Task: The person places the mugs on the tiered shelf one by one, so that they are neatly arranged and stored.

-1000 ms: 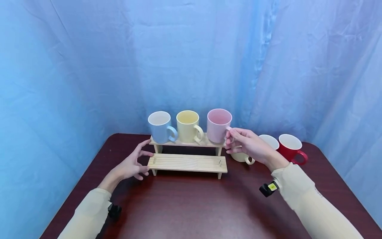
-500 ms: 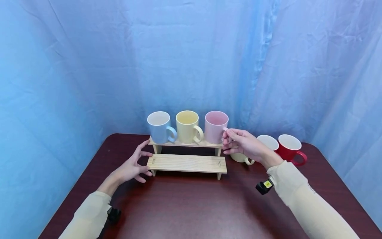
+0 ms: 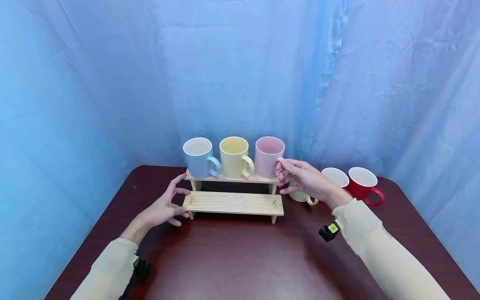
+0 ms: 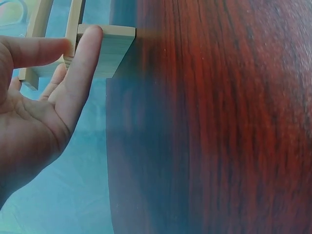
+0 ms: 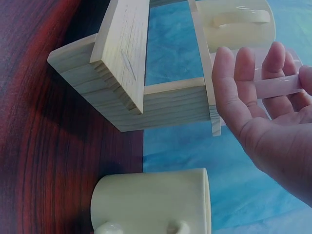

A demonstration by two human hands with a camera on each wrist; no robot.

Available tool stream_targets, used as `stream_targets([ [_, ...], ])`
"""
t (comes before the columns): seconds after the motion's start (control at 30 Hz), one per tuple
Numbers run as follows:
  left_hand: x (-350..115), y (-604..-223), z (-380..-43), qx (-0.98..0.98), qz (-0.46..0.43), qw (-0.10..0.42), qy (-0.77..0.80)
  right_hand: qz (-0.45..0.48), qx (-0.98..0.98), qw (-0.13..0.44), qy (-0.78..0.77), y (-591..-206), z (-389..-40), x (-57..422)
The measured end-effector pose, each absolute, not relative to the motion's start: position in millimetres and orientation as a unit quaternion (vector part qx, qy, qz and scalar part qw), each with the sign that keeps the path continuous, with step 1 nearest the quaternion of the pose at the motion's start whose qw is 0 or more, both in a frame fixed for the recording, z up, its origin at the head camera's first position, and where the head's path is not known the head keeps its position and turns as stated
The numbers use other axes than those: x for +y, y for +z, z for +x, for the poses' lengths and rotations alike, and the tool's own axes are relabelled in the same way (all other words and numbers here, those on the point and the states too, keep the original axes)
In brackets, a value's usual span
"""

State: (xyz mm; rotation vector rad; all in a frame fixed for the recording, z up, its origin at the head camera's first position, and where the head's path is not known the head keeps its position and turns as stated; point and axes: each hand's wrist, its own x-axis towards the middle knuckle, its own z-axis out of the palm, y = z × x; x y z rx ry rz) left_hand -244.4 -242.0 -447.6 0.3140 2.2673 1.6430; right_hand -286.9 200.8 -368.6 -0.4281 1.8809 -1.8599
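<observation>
In the head view, a two-step wooden rack (image 3: 232, 203) stands on the table. Its upper shelf carries a light blue mug (image 3: 196, 164), a pale yellow mug (image 3: 231, 161) and, at the right end, a pink mug (image 3: 266, 161). My right hand (image 3: 305, 180) pinches the pink mug's handle, which shows between the fingers in the right wrist view. The mug is upright and appears to rest on the shelf. My left hand (image 3: 163, 210) has its fingers spread, touching the rack's left end; the left wrist view shows fairly straight fingers against the wood (image 4: 107, 44).
Right of the rack, partly behind my right hand, stands another pale yellow mug (image 3: 298, 196). Beyond it are a mug with a white inside (image 3: 335, 177) and a red mug (image 3: 361, 187). A blue curtain (image 3: 240, 75) hangs behind the dark wooden table (image 3: 225, 258).
The pink mug, held by my right hand, has shifted a little left along the upper shelf, towards the yellow mug. My left hand stays at the rack's left end.
</observation>
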Motion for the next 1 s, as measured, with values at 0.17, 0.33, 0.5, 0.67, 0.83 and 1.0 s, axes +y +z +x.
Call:
stream_targets([
  [0.17, -243, -449, -247, 0.793, 0.116, 0.164, 0.575, -0.143, 0.691, 0.224, -0.672, -367, -286, 200],
  [0.33, -243, -449, -247, 0.794, 0.112, 0.162, 0.575, -0.134, 0.739, 0.189, -0.633, -366, -283, 201],
  [0.5, -243, -448, -246, 0.794, 0.109, 0.162, 0.576, -0.126, 0.787, 0.126, -0.590, -363, -269, 220],
  [0.67, -243, -449, -246, 0.793, 0.106, 0.162, 0.578, -0.135, 0.797, 0.049, -0.587, -362, -252, 266],
  [0.83, -243, -448, -246, 0.795, 0.105, 0.159, 0.576, -0.115, 0.810, -0.062, -0.572, -377, -236, 325],
  [1.0, -243, -449, -246, 0.796, 0.105, 0.157, 0.575, -0.059, 0.771, -0.102, -0.625, -401, -225, 383],
])
